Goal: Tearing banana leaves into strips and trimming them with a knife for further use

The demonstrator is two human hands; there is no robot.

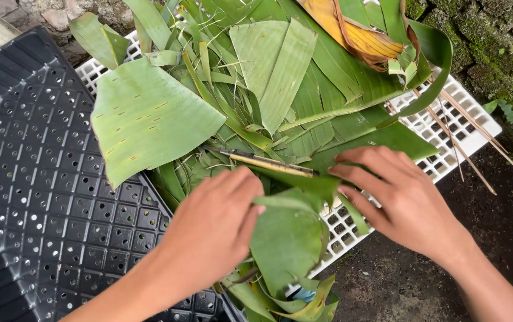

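1. The left hand (215, 223) lies flat on a folded leaf piece (286, 235), fingers spread and pressing rather than clamping; the grip is open.
2. The right hand (396, 200) pinches the upper edge of that same piece near its fold, fingertips closed on the leaf.
3. The piece lies at the near edge of the white crate (447, 149), over a heap of cut leaves (280, 89); a knife (265, 161) lies just beyond the fingers.
4. To crease well, I judge both hands should keep the leaf taut along its ribs, so it does not split.
5. Room is tight: a black tray (36, 179) abuts on the left, thin sticks (471, 143) lie on the right, and the crate's edge is close.
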